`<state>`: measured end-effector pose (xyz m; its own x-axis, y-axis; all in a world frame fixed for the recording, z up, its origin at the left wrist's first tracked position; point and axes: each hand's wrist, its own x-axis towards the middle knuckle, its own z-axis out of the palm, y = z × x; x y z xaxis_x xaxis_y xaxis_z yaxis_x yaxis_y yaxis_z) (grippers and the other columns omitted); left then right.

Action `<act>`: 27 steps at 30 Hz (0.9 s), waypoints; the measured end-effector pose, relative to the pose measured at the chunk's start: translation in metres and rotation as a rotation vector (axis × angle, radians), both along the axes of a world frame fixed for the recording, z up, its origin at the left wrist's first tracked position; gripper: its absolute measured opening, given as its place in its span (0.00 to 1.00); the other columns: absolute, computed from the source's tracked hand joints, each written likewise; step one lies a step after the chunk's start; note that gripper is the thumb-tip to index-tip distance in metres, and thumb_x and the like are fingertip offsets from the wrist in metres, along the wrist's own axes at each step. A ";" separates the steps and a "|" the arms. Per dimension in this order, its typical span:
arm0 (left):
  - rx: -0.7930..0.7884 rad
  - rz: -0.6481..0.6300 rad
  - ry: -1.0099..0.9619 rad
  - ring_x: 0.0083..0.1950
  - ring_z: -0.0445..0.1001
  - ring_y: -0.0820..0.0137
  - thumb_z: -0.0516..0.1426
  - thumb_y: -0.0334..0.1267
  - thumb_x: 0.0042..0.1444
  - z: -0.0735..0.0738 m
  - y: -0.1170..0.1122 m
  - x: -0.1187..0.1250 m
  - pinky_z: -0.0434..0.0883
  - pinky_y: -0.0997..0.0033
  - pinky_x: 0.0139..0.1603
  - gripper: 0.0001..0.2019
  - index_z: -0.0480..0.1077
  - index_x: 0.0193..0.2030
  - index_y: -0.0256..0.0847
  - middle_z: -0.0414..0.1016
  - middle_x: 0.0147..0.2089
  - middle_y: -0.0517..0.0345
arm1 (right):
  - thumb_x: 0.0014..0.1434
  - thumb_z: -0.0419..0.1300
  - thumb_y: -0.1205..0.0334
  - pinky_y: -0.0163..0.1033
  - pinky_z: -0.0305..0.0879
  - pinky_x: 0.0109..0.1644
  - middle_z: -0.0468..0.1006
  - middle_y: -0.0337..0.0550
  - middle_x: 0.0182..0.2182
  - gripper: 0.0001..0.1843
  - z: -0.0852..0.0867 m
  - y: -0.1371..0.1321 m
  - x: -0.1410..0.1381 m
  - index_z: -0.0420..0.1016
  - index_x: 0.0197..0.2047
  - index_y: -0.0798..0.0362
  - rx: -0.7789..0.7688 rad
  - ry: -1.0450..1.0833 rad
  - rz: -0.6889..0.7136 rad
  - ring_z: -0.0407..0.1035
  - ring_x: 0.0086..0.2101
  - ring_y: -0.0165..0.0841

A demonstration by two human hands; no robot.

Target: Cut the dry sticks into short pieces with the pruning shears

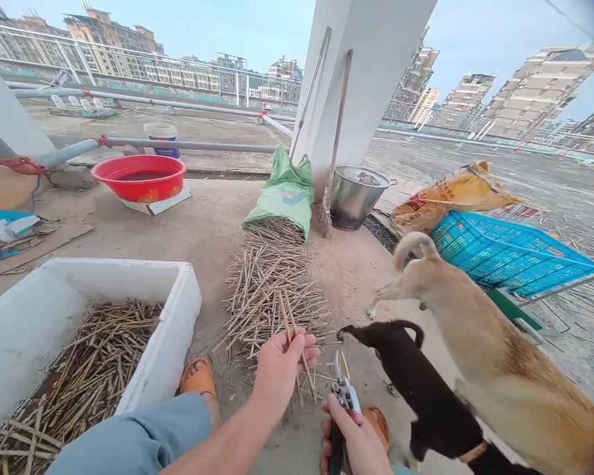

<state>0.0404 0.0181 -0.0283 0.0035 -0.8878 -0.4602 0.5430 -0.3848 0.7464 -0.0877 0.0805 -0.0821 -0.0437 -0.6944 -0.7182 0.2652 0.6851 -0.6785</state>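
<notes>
Thin dry sticks (291, 323) are pinched between the thumb and fingers of my left hand (283, 359). Below them, to the right, my right hand (349, 432) grips a pair of pruning shears (345, 389) by the handles, blades pointing up and away from me. The blades are apart from the sticks. Just beyond my left hand, a heap of similar sticks (272, 284) spills across the ground from a green woven sack (282, 198). Left of my leg stands a white foam box (185, 310) with many short stick pieces (103, 349) inside.
A black dog (416, 382) and a larger tan dog (485, 336) stand close on my right. Behind them lie a blue crate (515, 254) and a yellow sack (450, 198). A metal pot (356, 201) and a broom (327, 211) stand by the pillar. A red basin (138, 178) sits back left.
</notes>
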 end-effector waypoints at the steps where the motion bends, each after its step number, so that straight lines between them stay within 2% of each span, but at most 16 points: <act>1: 0.026 -0.062 -0.011 0.30 0.74 0.70 0.62 0.42 0.45 -0.001 0.000 0.000 0.73 0.69 0.34 0.16 0.71 0.38 0.34 0.77 0.37 0.47 | 0.43 0.63 0.41 0.35 0.58 0.18 0.65 0.34 0.16 0.23 0.008 0.000 -0.002 0.69 0.29 0.54 -0.002 -0.116 -0.009 0.60 0.15 0.28; 5: 0.035 -0.329 -0.055 0.23 0.68 0.76 0.62 0.41 0.44 -0.002 0.003 -0.004 0.66 0.76 0.25 0.12 0.72 0.31 0.33 0.74 0.29 0.53 | 0.48 0.62 0.49 0.40 0.64 0.30 0.71 0.39 0.23 0.20 0.048 -0.004 -0.011 0.72 0.37 0.57 -0.030 -0.559 0.120 0.66 0.23 0.32; 7: -0.019 -0.429 -0.077 0.19 0.63 0.79 0.62 0.41 0.45 -0.001 0.007 -0.006 0.61 0.79 0.23 0.11 0.71 0.27 0.33 0.69 0.21 0.59 | 0.51 0.60 0.51 0.43 0.65 0.34 0.73 0.43 0.25 0.19 0.063 -0.008 -0.015 0.73 0.39 0.58 -0.063 -0.645 0.190 0.68 0.26 0.35; 9: -0.085 -0.498 -0.093 0.18 0.58 0.81 0.60 0.42 0.47 0.001 0.010 -0.006 0.57 0.80 0.22 0.12 0.70 0.23 0.34 0.63 0.17 0.63 | 0.53 0.59 0.52 0.45 0.64 0.36 0.74 0.45 0.26 0.18 0.070 -0.010 -0.017 0.73 0.39 0.59 -0.082 -0.663 0.217 0.69 0.27 0.36; 13: -0.142 -0.565 -0.113 0.20 0.57 0.80 0.58 0.43 0.49 0.007 0.011 -0.004 0.56 0.80 0.24 0.14 0.66 0.20 0.36 0.61 0.18 0.63 | 0.54 0.57 0.52 0.46 0.63 0.39 0.74 0.46 0.27 0.18 0.069 -0.011 -0.020 0.73 0.39 0.59 -0.074 -0.694 0.204 0.70 0.30 0.38; 16: -0.151 -0.591 -0.140 0.21 0.56 0.80 0.57 0.43 0.50 0.008 0.011 -0.003 0.56 0.79 0.25 0.14 0.65 0.20 0.36 0.61 0.19 0.62 | 0.53 0.58 0.50 0.43 0.63 0.37 0.74 0.45 0.27 0.18 0.063 -0.011 -0.022 0.72 0.38 0.58 -0.061 -0.730 0.212 0.70 0.30 0.37; 21: -0.122 -0.591 -0.198 0.21 0.56 0.79 0.56 0.44 0.49 0.000 0.012 -0.006 0.54 0.78 0.24 0.14 0.64 0.20 0.36 0.61 0.18 0.63 | 0.50 0.60 0.45 0.37 0.63 0.24 0.67 0.35 0.20 0.20 0.051 -0.012 -0.018 0.71 0.34 0.56 -0.024 -0.679 0.193 0.60 0.18 0.27; 24: -0.105 -0.590 -0.213 0.20 0.58 0.78 0.55 0.44 0.48 -0.003 0.013 -0.006 0.57 0.76 0.25 0.14 0.64 0.20 0.36 0.63 0.18 0.63 | 0.50 0.60 0.45 0.34 0.61 0.19 0.64 0.32 0.17 0.20 0.045 -0.009 -0.013 0.71 0.33 0.55 -0.004 -0.628 0.148 0.56 0.15 0.24; 27: -0.079 -0.577 -0.254 0.22 0.63 0.75 0.55 0.41 0.47 -0.003 0.013 -0.004 0.60 0.75 0.26 0.10 0.68 0.24 0.35 0.66 0.19 0.61 | 0.52 0.59 0.45 0.29 0.53 0.14 0.59 0.29 0.13 0.19 0.043 -0.004 -0.012 0.71 0.30 0.55 0.024 -0.641 0.080 0.49 0.12 0.20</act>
<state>0.0363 0.0306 -0.0313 -0.3851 -0.8105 -0.4413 0.0672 -0.5015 0.8625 -0.1000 0.0762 -0.0392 0.4504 -0.6611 -0.6000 0.5598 0.7327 -0.3870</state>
